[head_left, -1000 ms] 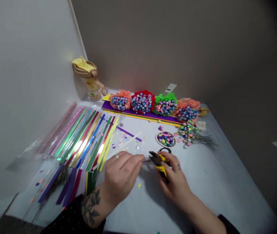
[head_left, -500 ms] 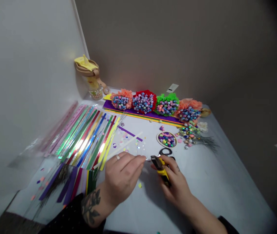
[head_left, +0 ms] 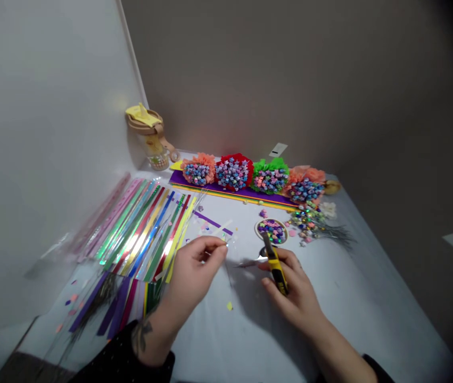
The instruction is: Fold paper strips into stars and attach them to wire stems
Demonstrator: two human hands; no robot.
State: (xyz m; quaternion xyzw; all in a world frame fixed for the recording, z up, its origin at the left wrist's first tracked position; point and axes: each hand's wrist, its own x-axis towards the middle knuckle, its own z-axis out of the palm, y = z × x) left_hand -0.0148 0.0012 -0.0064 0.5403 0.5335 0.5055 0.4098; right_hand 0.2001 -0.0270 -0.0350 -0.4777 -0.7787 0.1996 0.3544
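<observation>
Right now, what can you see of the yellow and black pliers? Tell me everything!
The yellow and black pliers have a dark, metallic-looking head and grips like plastic or rubber. The person's right hand wraps the grips, holding them over the white tabletop. The head points away from the person; they show nearly edge-on, so I can't tell whether the jaws are open.

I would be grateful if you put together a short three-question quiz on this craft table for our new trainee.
1. Which hand holds the pliers?
2. True or false: in the row, the red flower sits between an orange flower and the green flower.
3. What fills the round dish?
a) long strips
b) small colourful pieces
c) scissors

Key
1. The right hand.
2. True.
3. b
</observation>
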